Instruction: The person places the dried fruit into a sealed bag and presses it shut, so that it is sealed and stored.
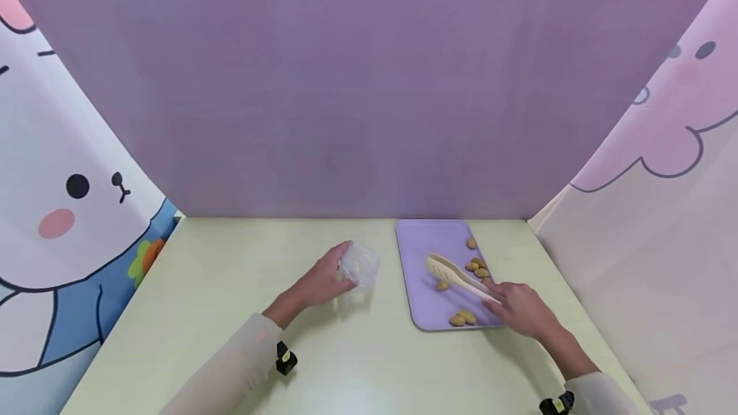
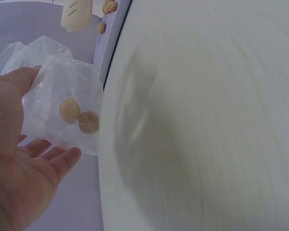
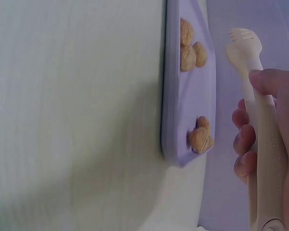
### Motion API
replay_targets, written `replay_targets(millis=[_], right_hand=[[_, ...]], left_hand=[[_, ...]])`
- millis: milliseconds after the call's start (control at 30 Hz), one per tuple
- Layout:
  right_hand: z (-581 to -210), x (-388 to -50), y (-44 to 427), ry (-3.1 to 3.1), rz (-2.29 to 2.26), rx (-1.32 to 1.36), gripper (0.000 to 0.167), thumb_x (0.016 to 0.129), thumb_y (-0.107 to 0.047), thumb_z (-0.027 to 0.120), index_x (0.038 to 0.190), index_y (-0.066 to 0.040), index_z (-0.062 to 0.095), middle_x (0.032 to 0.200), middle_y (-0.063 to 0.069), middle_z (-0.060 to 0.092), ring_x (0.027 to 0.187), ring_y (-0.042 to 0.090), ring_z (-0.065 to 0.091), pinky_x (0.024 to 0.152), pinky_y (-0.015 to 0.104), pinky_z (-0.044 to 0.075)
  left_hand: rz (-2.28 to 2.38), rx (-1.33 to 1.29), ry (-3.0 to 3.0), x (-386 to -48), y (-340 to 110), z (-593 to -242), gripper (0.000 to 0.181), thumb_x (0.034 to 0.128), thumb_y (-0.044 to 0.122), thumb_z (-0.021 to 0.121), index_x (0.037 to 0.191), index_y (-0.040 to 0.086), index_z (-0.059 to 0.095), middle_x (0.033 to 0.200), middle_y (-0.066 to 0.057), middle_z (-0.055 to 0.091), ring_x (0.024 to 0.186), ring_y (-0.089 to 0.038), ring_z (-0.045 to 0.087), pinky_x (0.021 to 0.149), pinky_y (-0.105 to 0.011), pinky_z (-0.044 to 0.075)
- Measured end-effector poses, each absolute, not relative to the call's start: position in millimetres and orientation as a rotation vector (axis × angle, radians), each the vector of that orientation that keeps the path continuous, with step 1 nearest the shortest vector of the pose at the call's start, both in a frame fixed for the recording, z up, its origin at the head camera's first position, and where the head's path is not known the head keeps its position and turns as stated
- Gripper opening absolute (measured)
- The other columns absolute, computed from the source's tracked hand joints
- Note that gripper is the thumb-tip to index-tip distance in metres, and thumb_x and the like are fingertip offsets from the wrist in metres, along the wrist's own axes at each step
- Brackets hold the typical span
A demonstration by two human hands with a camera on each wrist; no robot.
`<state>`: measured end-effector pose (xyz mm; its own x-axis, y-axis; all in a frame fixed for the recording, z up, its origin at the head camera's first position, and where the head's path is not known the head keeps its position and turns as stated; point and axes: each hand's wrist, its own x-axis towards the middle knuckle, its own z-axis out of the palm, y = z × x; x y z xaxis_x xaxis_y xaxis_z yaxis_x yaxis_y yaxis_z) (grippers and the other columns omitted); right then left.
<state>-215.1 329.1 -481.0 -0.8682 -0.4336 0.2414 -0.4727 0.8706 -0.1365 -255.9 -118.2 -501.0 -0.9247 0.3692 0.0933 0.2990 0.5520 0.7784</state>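
My left hand [image 1: 327,277] holds a clear plastic bag [image 1: 360,265] above the table, thumb on one side and fingers on the other. Through the bag's wall in the left wrist view, two walnuts [image 2: 70,110] show near its bottom. In my right hand [image 1: 524,309] is a pair of cream tongs [image 1: 455,272], gripped along its arms over the purple tray [image 1: 418,300]. The tong tips in the right wrist view have nothing between them. Several walnuts [image 3: 187,57] lie on the tray in loose groups, mostly along its right side and near end.
The pale table [image 1: 242,255] ends at a purple back wall [image 1: 346,114]. Printed cartoon panels [image 1: 75,242] flank it on both sides. The tray stands at the table's back right, its far edge close to the wall.
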Motion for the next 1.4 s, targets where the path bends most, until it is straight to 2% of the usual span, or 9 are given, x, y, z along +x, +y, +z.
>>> replay_targets(millis=[367, 500, 667, 900, 1033, 1133, 1400], right_hand=[[-484, -211, 344, -2.899, 0.290, 0.700, 0.042, 0.092, -0.025, 0.072, 0.122, 0.003, 0.072, 0.099, 0.013, 0.078, 0.075, 0.016, 0.066, 0.064, 0.034, 0.052], [-482, -213, 348, -2.913, 0.291, 0.705, 0.041, 0.092, -0.025, 0.072, 0.121, 0.004, 0.072, 0.103, 0.016, 0.078, 0.082, 0.024, 0.071, 0.066, 0.038, 0.055], [-484, -212, 350, -2.954, 0.304, 0.656, 0.043, 0.092, -0.027, 0.071, 0.121, 0.005, 0.071, 0.105, 0.018, 0.077, 0.079, 0.019, 0.067, 0.066, 0.035, 0.052], [-490, -208, 354, -2.924, 0.274, 0.675, 0.041, 0.089, -0.027, 0.074, 0.117, 0.004, 0.074, 0.099, 0.015, 0.078, 0.077, 0.021, 0.070, 0.066, 0.037, 0.055], [-491, -208, 354, -2.929, 0.290, 0.680, 0.042, 0.089, -0.027, 0.074, 0.117, 0.004, 0.074, 0.099, 0.013, 0.078, 0.075, 0.013, 0.065, 0.064, 0.033, 0.053], [-490, -207, 354, -2.945, 0.290, 0.682, 0.042, 0.090, -0.028, 0.074, 0.118, 0.004, 0.073, 0.099, 0.012, 0.079, 0.075, 0.013, 0.065, 0.064, 0.033, 0.053], [-493, -205, 354, -2.956, 0.293, 0.681, 0.044, 0.090, -0.029, 0.074, 0.118, 0.005, 0.073, 0.101, 0.015, 0.078, 0.082, 0.025, 0.072, 0.070, 0.040, 0.057]], left_hand=[[1.337, 0.587, 2.671, -261, -121, -501, 0.088, 0.0909, 0.026, 0.071, 0.162, 0.007, 0.023, 0.158, -0.018, 0.040, 0.137, -0.033, 0.049, 0.110, -0.054, 0.046], [1.326, 0.582, 2.677, -263, -122, -497, 0.088, 0.0918, 0.027, 0.071, 0.162, 0.008, 0.022, 0.160, -0.017, 0.038, 0.139, -0.034, 0.046, 0.112, -0.055, 0.044], [1.347, 0.577, 2.679, -264, -122, -495, 0.088, 0.0915, 0.027, 0.072, 0.162, 0.007, 0.022, 0.160, -0.017, 0.037, 0.141, -0.034, 0.045, 0.112, -0.056, 0.043], [1.344, 0.596, 2.675, -264, -121, -495, 0.088, 0.0909, 0.025, 0.073, 0.161, 0.005, 0.023, 0.159, -0.017, 0.039, 0.137, -0.033, 0.048, 0.110, -0.054, 0.046], [1.361, 0.599, 2.681, -264, -121, -494, 0.087, 0.0912, 0.024, 0.072, 0.161, 0.005, 0.023, 0.159, -0.017, 0.039, 0.137, -0.033, 0.049, 0.109, -0.054, 0.046], [1.361, 0.600, 2.667, -264, -121, -494, 0.087, 0.0921, 0.023, 0.072, 0.161, 0.005, 0.022, 0.160, -0.017, 0.038, 0.139, -0.034, 0.047, 0.110, -0.055, 0.046], [1.379, 0.597, 2.640, -260, -120, -492, 0.086, 0.0925, 0.025, 0.072, 0.161, 0.006, 0.023, 0.160, -0.017, 0.038, 0.140, -0.034, 0.046, 0.111, -0.056, 0.045]])
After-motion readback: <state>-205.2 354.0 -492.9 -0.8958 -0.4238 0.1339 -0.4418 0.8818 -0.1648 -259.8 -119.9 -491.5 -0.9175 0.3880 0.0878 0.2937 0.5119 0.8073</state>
